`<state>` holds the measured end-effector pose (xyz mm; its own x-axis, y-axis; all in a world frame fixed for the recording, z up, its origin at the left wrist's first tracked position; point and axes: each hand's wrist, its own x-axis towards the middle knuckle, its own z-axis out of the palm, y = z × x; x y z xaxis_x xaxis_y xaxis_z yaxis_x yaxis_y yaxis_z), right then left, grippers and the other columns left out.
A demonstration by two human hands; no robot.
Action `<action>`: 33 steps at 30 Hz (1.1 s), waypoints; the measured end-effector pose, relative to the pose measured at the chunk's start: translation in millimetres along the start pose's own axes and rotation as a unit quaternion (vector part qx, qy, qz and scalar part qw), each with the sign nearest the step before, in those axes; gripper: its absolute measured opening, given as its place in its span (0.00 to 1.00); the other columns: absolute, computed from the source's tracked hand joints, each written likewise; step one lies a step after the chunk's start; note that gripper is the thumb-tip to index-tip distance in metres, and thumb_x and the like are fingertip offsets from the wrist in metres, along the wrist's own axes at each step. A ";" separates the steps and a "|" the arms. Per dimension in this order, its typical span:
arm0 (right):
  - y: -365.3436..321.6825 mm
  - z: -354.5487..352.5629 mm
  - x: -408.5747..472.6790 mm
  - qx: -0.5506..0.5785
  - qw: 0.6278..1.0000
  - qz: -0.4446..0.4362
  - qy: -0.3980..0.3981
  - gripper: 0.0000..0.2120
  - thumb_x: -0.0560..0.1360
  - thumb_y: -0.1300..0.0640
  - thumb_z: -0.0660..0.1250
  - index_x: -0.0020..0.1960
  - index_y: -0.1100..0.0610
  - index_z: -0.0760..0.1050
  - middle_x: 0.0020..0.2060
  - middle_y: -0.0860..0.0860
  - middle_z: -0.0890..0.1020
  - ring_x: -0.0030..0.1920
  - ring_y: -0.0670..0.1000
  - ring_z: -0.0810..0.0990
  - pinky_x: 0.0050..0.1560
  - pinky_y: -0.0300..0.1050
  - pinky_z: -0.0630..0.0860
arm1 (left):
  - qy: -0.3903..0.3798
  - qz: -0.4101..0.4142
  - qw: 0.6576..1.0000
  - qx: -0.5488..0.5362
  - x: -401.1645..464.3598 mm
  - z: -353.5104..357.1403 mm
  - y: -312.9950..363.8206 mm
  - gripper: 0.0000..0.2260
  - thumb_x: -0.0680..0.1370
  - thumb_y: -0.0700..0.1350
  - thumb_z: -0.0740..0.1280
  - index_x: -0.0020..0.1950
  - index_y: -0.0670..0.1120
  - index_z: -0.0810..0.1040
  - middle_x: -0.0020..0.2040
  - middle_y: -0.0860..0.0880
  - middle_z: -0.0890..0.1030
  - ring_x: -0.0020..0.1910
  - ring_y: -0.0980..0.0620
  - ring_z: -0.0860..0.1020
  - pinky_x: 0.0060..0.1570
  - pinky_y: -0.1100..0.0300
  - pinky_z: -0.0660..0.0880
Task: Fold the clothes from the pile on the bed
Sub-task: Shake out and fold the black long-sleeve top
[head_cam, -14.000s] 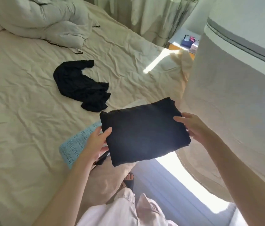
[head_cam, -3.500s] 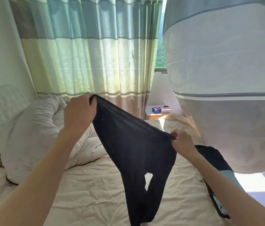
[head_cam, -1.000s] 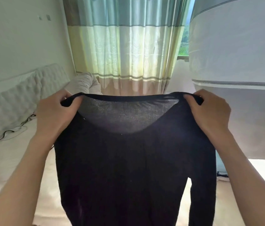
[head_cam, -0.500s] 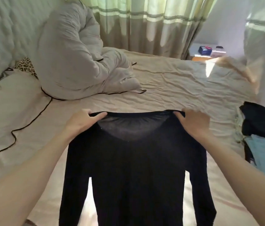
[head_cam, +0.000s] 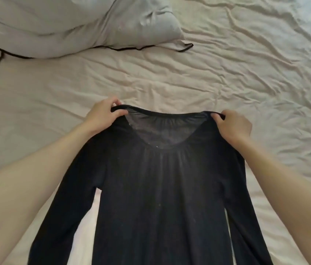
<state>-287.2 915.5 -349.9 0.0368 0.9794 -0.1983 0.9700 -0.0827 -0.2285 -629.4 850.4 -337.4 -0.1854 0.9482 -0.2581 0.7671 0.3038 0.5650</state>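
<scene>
Black long-sleeved top (head_cam: 158, 197) spread front-up over the wrinkled bed sheet (head_cam: 246, 77), neckline away from the person, sleeves trailing down either side; left hand (head_cam: 103, 115) pinches the left end of the neckline, thumb on top, fingers curled under the hem; right hand (head_cam: 234, 124) grips the right end likewise, fingers curled tight round the edge; neckline stretched taut between them; bunched grey duvet (head_cam: 70, 23) with black piping lies beyond, well apart from the top.
</scene>
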 end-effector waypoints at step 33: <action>-117.0 146.1 -374.1 -0.088 0.956 -0.178 -0.218 0.28 0.77 0.46 0.63 0.74 0.52 0.62 0.74 0.55 0.61 0.75 0.57 0.56 0.71 0.64 0.47 | -0.178 -0.310 0.925 -0.126 -345.5 28.0 -208.3 0.25 0.74 0.44 0.70 0.68 0.48 0.65 0.60 0.52 0.75 0.58 0.50 0.74 0.56 0.54 0.74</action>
<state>-449.6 531.9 -388.3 -0.3691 0.7667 -0.5253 0.9293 0.3111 -0.1990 -707.9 457.0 -387.9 -0.2937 0.5064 -0.8108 0.4046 0.8343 0.3745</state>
